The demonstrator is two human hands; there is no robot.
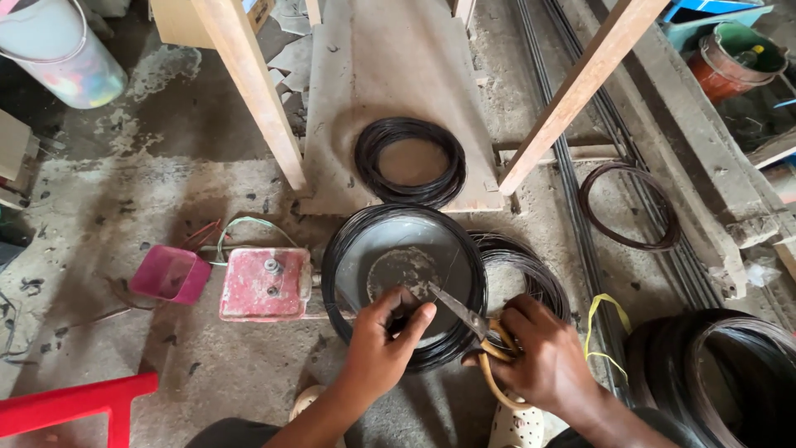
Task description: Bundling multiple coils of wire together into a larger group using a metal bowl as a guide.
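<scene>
Pinching wire coil [404, 282], right hand [543, 361] gripping scissors [473, 323]

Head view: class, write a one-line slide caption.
Left hand grips a black wire coil while right hand holds yellow-handled scissors to it.

Even soft daylight, moderately bright. Faint shadows under left hand [383, 336] and right hand [543, 353]. Mild glare on grey disc above left hand. Sharp at hands; wide-angle bending beyond them toward edges. No motion blur.

Stained concrete floor [166, 207], wooden posts [249, 83], daylight.
</scene>
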